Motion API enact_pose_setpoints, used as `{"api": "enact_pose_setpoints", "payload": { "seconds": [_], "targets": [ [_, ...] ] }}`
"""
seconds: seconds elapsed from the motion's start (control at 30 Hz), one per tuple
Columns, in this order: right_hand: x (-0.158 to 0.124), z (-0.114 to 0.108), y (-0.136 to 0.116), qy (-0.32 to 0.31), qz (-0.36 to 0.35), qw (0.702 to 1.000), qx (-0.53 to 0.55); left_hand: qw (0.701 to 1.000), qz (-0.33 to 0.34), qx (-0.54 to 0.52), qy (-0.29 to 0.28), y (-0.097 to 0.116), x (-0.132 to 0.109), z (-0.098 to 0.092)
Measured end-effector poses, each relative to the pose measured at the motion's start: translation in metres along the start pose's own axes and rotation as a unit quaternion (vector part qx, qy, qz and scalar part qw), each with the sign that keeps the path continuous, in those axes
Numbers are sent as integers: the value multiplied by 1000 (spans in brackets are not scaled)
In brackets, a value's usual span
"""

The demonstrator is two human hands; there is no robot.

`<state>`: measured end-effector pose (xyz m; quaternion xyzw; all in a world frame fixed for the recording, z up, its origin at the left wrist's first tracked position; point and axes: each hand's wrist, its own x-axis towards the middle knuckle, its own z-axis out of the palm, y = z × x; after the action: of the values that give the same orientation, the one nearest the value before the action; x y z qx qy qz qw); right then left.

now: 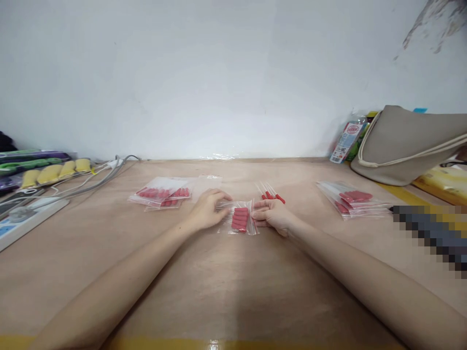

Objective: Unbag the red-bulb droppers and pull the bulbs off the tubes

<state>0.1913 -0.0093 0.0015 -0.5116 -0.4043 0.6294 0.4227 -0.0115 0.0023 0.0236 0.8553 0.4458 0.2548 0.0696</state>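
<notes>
A clear zip-lock bag [251, 228] lies flat in the middle of the table, holding several thin sticks with thick red ends [240, 218]. My left hand [209, 209] is at the bag's left end, its thumb and fingers curved and apart. At the zip edge on the right, my right hand [273, 216] has its fingers closed on the plastic. Just behind my right hand lie a few loose red-ended sticks [269, 194]. What exactly the sticks are cannot be made out.
Left of centre lies a pile of bags with red-ended sticks [162, 193]; more filled bags [352, 198] lie to the right. A power strip [32, 218] with cables is at far left, near yellow-ended packets [54, 172]. A grey pouch [404, 146] and bottle [348, 141] stand back right.
</notes>
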Motion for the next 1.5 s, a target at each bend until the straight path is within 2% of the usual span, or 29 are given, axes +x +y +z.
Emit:
{"api": "enact_pose_setpoints", "payload": {
  "seconds": [0.07, 0.2, 0.4, 0.67, 0.77, 0.9, 1.07, 1.13, 1.2, 1.37, 1.5],
  "targets": [
    [1, 1, 0, 5, -2, 1000, -4, 997, 77, -1, 17, 7, 1, 9],
    [2, 1, -2, -1, -10, 1000, -15, 984, 177, 28, -20, 13, 9, 25],
    [3, -2, 0, -53, -34, 998, 0, 963, 223, 118, -92, 10, 22, 21],
    [1, 9, -1, -7, -30, 997, -71, 914, 314, 241, -91, 7, 25, 26],
    [2, 12, 0, 10, -34, 995, -92, 909, 328, 249, -68, 7, 24, 24],
    [6, 9, 5, 39, -58, 990, -124, 922, 315, 225, -18, -1, 23, 16],
    [6, 3, 10, 5, -92, 977, -191, 945, 264, 189, 18, -6, 17, 11],
    [6, -1, 12, -15, -140, 956, -257, 964, 226, 141, 12, -2, 10, 12],
    [6, -6, 13, -33, -223, 915, -334, 977, 191, 88, -12, 4, -2, 13],
    [3, -15, 12, -44, -434, 768, -469, 987, 114, 37, -104, 8, -27, 14],
    [0, -18, 10, -68, -511, 666, -538, 989, 81, 10, -120, 3, -30, 17]
  ]
}}
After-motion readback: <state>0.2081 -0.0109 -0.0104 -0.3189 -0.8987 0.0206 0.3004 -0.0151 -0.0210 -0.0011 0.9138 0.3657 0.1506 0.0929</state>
